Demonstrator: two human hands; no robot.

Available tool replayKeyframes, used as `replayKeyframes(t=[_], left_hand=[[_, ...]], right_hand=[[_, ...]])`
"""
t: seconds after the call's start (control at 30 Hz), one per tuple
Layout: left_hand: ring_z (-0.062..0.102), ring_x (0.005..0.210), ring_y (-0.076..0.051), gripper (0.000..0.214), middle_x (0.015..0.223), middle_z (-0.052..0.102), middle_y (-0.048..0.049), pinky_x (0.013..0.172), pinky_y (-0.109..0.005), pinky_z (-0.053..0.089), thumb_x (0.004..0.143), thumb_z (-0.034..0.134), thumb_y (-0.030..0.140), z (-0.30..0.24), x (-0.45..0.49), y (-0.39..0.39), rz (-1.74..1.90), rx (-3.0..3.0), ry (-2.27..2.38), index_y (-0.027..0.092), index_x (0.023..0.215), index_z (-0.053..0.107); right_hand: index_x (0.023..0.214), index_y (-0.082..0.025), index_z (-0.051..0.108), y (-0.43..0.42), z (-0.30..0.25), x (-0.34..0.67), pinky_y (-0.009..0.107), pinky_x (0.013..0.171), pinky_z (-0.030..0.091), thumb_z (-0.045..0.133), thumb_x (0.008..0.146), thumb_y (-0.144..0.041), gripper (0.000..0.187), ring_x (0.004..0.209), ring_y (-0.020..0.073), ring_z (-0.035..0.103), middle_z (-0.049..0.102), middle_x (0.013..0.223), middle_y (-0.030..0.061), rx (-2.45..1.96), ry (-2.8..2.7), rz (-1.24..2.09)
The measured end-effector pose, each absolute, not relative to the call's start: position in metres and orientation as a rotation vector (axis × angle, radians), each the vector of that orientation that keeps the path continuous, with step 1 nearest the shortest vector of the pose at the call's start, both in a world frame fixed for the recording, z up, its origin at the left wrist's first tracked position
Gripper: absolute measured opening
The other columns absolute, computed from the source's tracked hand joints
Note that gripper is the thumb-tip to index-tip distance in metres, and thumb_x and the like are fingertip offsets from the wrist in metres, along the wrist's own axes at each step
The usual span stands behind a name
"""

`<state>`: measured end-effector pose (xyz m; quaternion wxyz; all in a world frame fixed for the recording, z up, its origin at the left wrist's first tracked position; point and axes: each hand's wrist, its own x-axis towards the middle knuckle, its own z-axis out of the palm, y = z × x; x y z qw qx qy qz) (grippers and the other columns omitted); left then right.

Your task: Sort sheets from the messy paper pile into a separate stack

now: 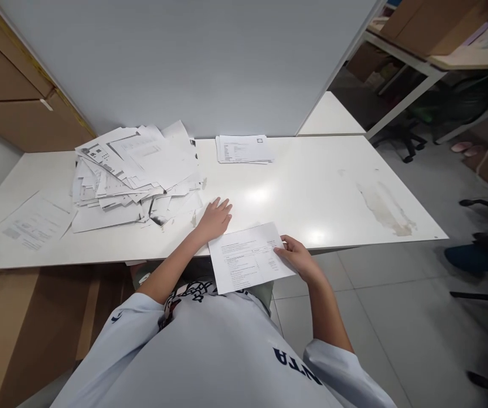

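Note:
My right hand (297,256) pinches the right edge of a printed sheet of paper (248,259), thumb on top and fingers beneath. The sheet tilts over the table's front edge, close to my body. My left hand (215,220) rests palm down on the white table (295,192), fingers spread, near the sheet's upper left corner. To its left is a large untidy heap of papers (142,164). A small, neater stack of printed sheets (244,149) lies at the back of the table, against the grey panel.
A grey panel (184,62) rises behind the table. Cardboard boxes (10,62) stand at the left, and another cardboard box (10,334) is under the table. One loose sheet (38,222) lies at the far left. A worn patch (384,209) marks the tabletop's right end.

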<state>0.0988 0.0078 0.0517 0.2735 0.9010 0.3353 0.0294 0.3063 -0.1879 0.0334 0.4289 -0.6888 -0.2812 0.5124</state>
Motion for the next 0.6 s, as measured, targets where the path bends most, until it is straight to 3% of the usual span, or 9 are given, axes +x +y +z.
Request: replayKeyframes(t=[0.37, 0.6], left_hand=[[0.027, 0.146, -0.025, 0.048, 0.153, 0.042, -0.0040, 0.121, -0.044, 0.024, 0.101, 0.025, 0.033, 0.041, 0.105, 0.017, 0.198, 2.416, 0.868, 0.018, 0.141, 0.048], [0.026, 0.146, -0.024, 0.048, 0.155, 0.041, -0.0046, 0.120, -0.042, 0.028, 0.101, 0.026, 0.031, 0.038, 0.104, 0.015, 0.287, 2.342, 0.872, 0.015, 0.139, 0.050]], right_hand=[[0.089, -0.024, 0.059, -0.195, 0.032, 0.307, 0.030, 0.059, 0.049, 0.077, 0.060, -0.047, 0.041, 0.069, 0.0215, 0.066, 0.072, 0.076, 0.0021, -1.678, -0.616, 1.176], [0.093, -0.025, 0.059, -0.191, 0.026, 0.312, 0.029, 0.062, 0.050, 0.076, 0.065, -0.044, 0.038, 0.070, 0.0203, 0.067, 0.072, 0.078, 0.0006, -1.646, -0.607, 1.253]])
